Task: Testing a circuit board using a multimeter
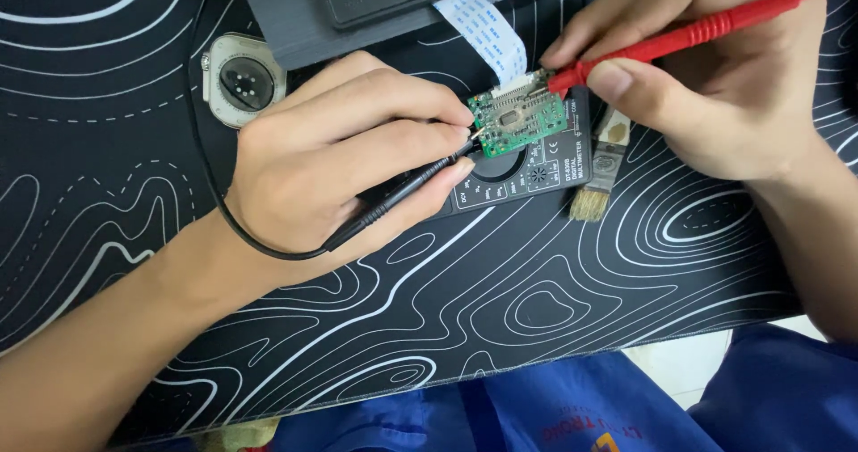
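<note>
Left hand: fingers closed together around a black probe, held like a pen. Probe tip touches the left edge of a small green circuit board, just past the fingertips. A black lead runs back from the probe under the palm and curves up along the far side of the wrist.

Right hand: thumb and forefinger clamped on a red probe. Its tip meets the upper right corner of the board, just left of the thumb.

The board lies between the two hands, resting on a black multimeter, which sits on the desk under a black mat with white contour lines. A white ribbon cable leads from the board's top edge up to a grey device beyond the left hand.

Small brush: flat on the mat, directly below the right thumb, beside the multimeter.

Smartwatch body: face down, just beyond the left knuckles.
</note>
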